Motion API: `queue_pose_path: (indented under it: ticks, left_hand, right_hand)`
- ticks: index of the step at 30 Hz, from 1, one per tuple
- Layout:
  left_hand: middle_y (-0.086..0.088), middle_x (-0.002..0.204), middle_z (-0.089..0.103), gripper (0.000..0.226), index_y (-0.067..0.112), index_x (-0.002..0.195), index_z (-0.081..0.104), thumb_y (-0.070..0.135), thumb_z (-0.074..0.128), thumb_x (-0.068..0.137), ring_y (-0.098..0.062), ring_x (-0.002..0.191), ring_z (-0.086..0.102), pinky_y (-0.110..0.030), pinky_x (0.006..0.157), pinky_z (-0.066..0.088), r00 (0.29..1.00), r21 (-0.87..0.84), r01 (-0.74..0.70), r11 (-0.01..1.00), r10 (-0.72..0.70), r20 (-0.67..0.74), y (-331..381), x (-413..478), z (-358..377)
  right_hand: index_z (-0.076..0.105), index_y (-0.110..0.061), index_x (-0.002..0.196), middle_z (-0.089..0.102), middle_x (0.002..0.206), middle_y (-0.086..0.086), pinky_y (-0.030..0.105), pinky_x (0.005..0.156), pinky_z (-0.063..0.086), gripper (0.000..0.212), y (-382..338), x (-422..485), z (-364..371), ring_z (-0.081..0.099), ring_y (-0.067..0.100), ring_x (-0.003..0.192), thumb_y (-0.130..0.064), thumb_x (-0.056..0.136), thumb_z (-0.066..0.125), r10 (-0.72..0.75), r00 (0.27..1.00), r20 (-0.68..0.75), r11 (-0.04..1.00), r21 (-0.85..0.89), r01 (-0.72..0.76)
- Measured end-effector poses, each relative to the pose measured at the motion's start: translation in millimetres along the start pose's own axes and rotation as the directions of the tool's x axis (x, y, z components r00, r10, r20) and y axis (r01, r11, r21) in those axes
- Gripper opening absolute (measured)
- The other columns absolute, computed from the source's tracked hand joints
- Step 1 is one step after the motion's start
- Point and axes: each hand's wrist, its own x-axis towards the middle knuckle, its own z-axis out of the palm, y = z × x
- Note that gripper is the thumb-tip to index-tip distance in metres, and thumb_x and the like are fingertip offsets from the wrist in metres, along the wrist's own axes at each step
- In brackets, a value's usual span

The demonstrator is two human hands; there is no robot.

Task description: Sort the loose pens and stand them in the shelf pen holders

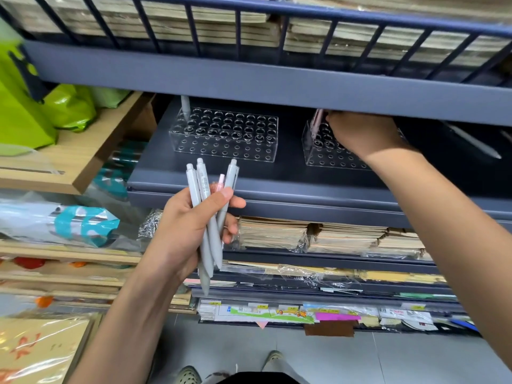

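Observation:
My left hand (191, 228) grips a bundle of grey pens (206, 217) with one pink pen (220, 182) among them, held in front of the shelf edge. On the dark shelf stands a clear pen holder (224, 133) full of round holes, with a single grey pen (185, 106) upright in its back left corner. A second clear holder (324, 151) stands to the right. My right hand (365, 133) reaches over it and pinches a pink pen (316, 121) at the holder's back left; the hand hides much of this holder.
The upper shelf's grey front lip (277, 81) hangs low over both holders. Loose grey pens (471, 139) lie on the shelf at far right. Stacks of wrapped notebooks (332, 236) fill the shelves below. Green bags (33, 112) and a wooden shelf (77, 159) are at left.

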Motion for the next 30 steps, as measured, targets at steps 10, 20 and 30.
queue_pose_path:
  ticks: [10,20,30]
  left_hand:
    - [-0.019,0.095,0.074,0.029,-0.007,0.104,0.059,0.020,0.061,0.094,-0.020,0.053,0.064,-0.026,0.045,0.050,1.000,-0.003,0.012,1.000,-0.012,0.014,3,-1,-9]
    - [-0.020,0.092,0.073,0.019,-0.009,0.104,0.060,0.006,0.051,0.098,-0.022,0.054,0.062,-0.026,0.043,0.046,0.996,0.030,-0.008,1.000,0.005,0.090,5,1,-19]
    - [-0.021,0.098,0.075,0.030,-0.007,0.121,0.050,0.013,0.051,0.099,-0.036,0.074,0.074,-0.031,0.056,0.058,0.976,-0.010,-0.009,1.000,0.011,0.217,19,-6,-32]
  right_hand:
    - [0.061,-0.013,0.114,0.063,0.120,0.012,0.028,0.087,0.033,0.027,3,-6,5,0.053,0.030,0.115,-0.017,0.096,0.042,0.011,0.994,-0.111,0.999,-0.035,-0.015]
    - [0.069,-0.031,0.087,0.070,0.078,-0.013,0.021,0.077,0.049,0.010,-46,-60,12,0.065,0.004,0.077,-0.032,0.087,0.059,-0.071,0.969,-0.235,0.919,0.361,0.155]
    - [0.075,-0.022,0.096,0.073,0.099,-0.015,0.008,0.070,0.045,0.016,-79,-71,42,0.062,-0.007,0.082,-0.029,0.083,0.074,-0.292,0.836,0.464,0.711,0.690,-0.135]
